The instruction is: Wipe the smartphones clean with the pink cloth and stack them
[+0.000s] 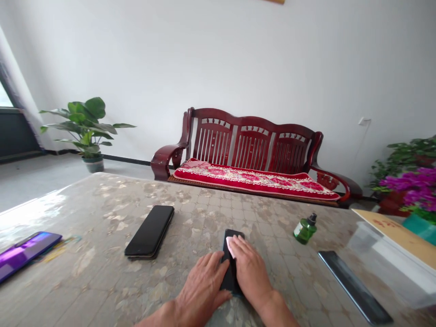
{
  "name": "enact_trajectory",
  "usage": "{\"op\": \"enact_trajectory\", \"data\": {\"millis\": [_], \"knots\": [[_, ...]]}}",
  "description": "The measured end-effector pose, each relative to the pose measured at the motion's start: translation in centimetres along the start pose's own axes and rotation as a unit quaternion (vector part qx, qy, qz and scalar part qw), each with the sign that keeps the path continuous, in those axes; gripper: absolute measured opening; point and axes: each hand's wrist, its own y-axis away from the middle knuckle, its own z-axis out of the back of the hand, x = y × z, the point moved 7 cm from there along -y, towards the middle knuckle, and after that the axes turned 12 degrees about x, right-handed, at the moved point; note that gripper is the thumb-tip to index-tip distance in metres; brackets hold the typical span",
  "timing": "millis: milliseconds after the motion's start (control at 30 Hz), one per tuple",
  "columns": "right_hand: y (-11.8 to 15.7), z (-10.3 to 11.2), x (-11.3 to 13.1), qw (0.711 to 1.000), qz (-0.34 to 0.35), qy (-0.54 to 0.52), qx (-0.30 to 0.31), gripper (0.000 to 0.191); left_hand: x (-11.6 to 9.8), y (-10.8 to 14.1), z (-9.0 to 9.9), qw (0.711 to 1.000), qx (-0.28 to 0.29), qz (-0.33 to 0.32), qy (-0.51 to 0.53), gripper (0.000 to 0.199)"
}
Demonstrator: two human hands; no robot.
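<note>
A black phone lies flat on the patterned tablecloth between my two hands. My left hand grips its left side, the fingertips at the edge and the thumb near its lower end. Over the upper right part of the phone, my right hand presses a small pink cloth against the screen, fingers together. The hands cover much of the phone's sides.
Another black phone lies to the left, and a purple phone at the far left. On the right are a green bottle, a dark flat strip-like object and a clear plastic box. A red wooden bench stands beyond the table.
</note>
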Motion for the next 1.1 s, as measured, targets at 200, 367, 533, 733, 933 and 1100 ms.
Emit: {"op": "enact_trajectory", "data": {"millis": [200, 367, 533, 733, 933, 1100], "knots": [[0.2, 0.3, 0.6, 0.998, -0.020, 0.018, 0.049, 0.053, 0.1, -0.5, -0.8, 0.999, 0.008, -0.032, 0.025, 0.056], [-1.5, 0.5, -0.3, 0.998, -0.038, 0.023, 0.053, 0.049, 0.0, -0.6, -1.2, 0.998, 0.001, -0.056, 0.017, 0.059], [-2.7, 0.6, -0.6, 0.996, -0.039, 0.037, 0.065, 0.050, 0.0, -0.7, -1.5, 0.998, -0.015, -0.062, 0.010, 0.059], [0.7, -0.1, 0.0, 0.994, -0.025, 0.062, 0.090, 0.052, 0.0, -0.8, -1.6, 0.997, -0.038, -0.068, 0.015, 0.055], [0.0, 0.0, -0.3, 0.993, -0.037, 0.067, 0.085, 0.051, -0.2, -0.6, -1.2, 0.997, -0.041, -0.068, 0.019, 0.055], [-3.5, 0.4, -0.8, 0.994, -0.051, 0.064, 0.068, 0.051, -0.1, -0.4, -1.0, 0.997, -0.031, -0.067, 0.025, 0.058]]}}
